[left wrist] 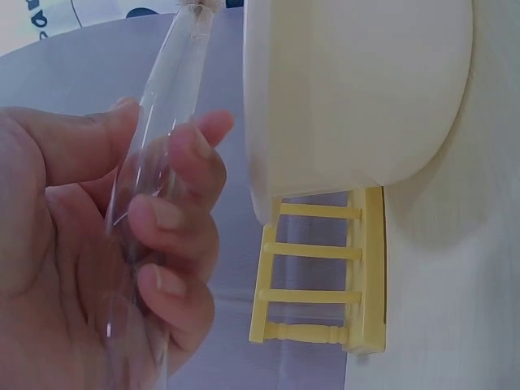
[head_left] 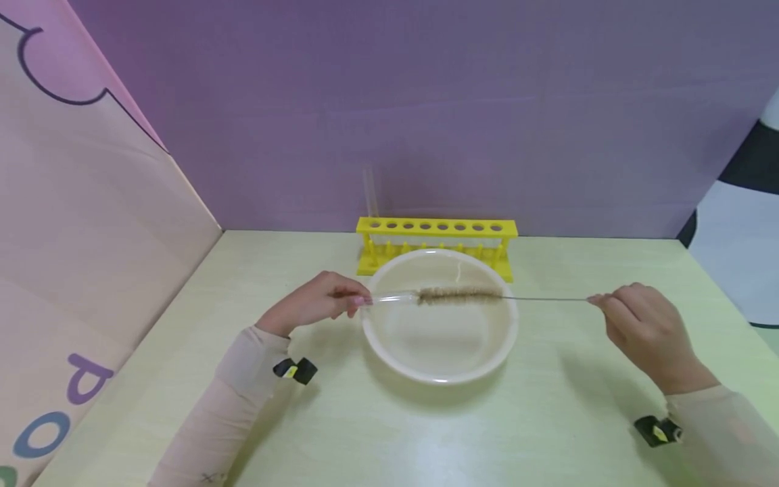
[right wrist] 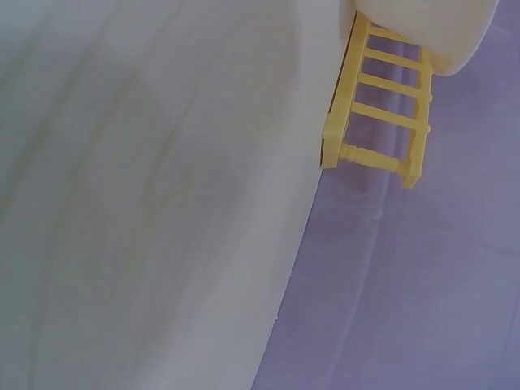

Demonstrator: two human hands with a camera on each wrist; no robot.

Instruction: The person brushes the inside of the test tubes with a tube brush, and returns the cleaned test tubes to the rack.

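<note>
Over the white basin point(head_left: 438, 375), my left hand point(head_left: 325, 295) holds a clear glass test tube point(head_left: 394, 297) level, its mouth toward the right. In the left wrist view, the thumb and curled fingers wrap round the tube point(left wrist: 166, 89). A test tube brush point(head_left: 460, 295) with tan bristles lies in line with the tube, its tip at the tube's mouth; how far it reaches inside is hard to see. My right hand point(head_left: 645, 331) pinches the far end of the brush's thin wire handle, to the right of the basin. The right wrist view does not show that hand.
Behind the basin stands a yellow test tube rack point(head_left: 437, 228), its front partly hidden by the basin. Another clear tube point(head_left: 370, 193) stands upright at the rack's left end. A purple backdrop point(head_left: 438, 115) rises along the back edge of the pale table point(head_left: 426, 439).
</note>
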